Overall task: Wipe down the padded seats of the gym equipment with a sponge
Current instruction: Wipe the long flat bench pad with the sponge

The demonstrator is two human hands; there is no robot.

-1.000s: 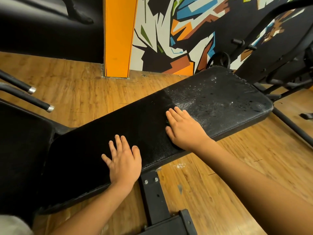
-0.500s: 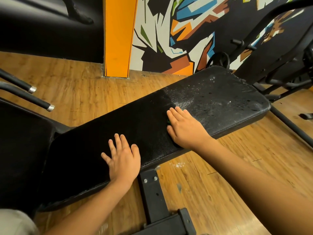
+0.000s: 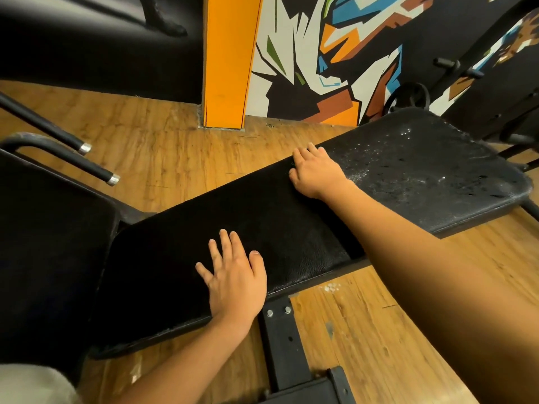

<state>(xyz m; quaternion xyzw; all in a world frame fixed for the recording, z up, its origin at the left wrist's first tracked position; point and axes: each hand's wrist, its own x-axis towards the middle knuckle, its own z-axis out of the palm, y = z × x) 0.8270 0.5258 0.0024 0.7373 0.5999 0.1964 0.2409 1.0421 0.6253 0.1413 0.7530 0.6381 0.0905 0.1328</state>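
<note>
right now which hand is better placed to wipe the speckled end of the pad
Right, probably. The right hand lies on the bench pad beside its white-speckled end; the left hand rests flat on the dark near part.

Two hands are in view: the left hand point(image 3: 236, 284) and the right hand point(image 3: 316, 173). There are two padded seats: one long seat point(image 3: 291, 228) under both hands, and a second seat point(image 3: 49, 243) left of the left hand. Two black bars with silver end caps, one point(image 3: 58, 154) nearer and one point(image 3: 43, 123) farther, lie beyond the left hand. One orange pillar point(image 3: 230, 59) stands beyond both hands. One black support post point(image 3: 284, 339), just right of the left wrist, carries two bolts point(image 3: 269, 313).
</note>
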